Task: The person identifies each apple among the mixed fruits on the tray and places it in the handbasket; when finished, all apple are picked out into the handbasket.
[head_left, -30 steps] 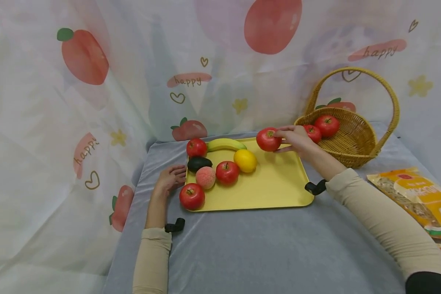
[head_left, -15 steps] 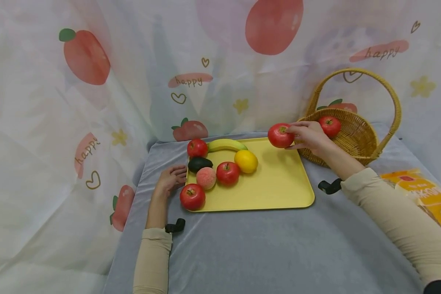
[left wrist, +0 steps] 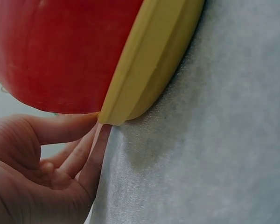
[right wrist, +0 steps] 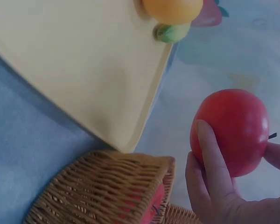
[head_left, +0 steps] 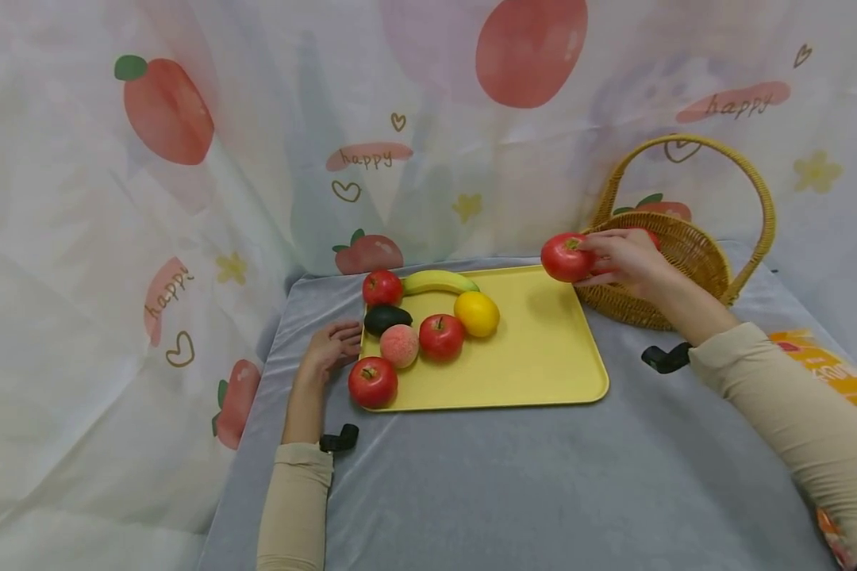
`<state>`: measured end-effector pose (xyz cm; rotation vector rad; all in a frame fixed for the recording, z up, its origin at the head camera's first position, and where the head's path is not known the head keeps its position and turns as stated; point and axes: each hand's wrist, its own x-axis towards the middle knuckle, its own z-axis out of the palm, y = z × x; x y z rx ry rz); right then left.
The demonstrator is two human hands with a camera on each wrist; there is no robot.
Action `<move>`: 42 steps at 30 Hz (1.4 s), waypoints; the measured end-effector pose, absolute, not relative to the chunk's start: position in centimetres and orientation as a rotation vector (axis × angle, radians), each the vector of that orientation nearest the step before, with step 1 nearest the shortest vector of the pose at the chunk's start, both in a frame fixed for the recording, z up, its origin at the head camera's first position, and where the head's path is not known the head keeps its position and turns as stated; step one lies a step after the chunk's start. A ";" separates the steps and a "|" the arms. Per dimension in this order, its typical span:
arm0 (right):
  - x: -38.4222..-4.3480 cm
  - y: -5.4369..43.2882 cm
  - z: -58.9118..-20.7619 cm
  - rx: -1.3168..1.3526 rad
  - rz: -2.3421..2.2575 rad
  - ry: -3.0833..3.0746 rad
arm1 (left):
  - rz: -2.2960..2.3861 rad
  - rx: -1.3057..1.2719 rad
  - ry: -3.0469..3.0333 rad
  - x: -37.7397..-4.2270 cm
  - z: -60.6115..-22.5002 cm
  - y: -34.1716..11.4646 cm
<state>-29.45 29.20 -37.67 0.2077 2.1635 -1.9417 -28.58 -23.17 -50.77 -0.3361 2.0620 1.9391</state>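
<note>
My right hand grips a red apple above the back right corner of the yellow tray. In the right wrist view, fingers and thumb lie on opposite sides of that apple. At the tray's left edge is my left hand. The left wrist view shows its thumb and fingers at the tray's rim, right under a large red apple. On the tray lie several more red apples, a banana, a lemon, a peach and a dark green avocado.
A wicker basket with a tall handle stands right behind the tray's right side. Red fruit shows inside it, partly hidden by my right hand in the head view. An orange food bag lies at the right, partly covered by my sleeve.
My right hand has carried the apple rightward and slightly up, from over the tray toward the basket. The left hand and the fruit on the tray have stayed in place.
</note>
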 end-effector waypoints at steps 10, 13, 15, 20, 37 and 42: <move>-29.4 31.5 -36.9 0.276 -1.882 2.223 | 1.946 -0.339 2.047 -28.6 -50.8 -23.3; -29.4 32.4 -36.9 0.291 -1.874 2.211 | 1.941 -0.340 2.046 -28.6 -50.6 -23.3; -29.3 32.9 -36.8 0.286 -1.871 2.207 | 1.940 -0.339 2.044 -28.6 -50.5 -23.3; -29.3 34.1 -36.5 0.295 -1.913 2.141 | 1.939 -0.339 2.046 -28.6 -50.3 -23.2; -29.4 38.0 -37.0 0.360 -1.876 2.104 | 1.928 -0.339 2.065 -28.4 -50.5 -23.2; -29.4 38.7 -37.2 0.366 -1.836 2.129 | 1.936 -0.340 2.060 -28.3 -50.5 -23.1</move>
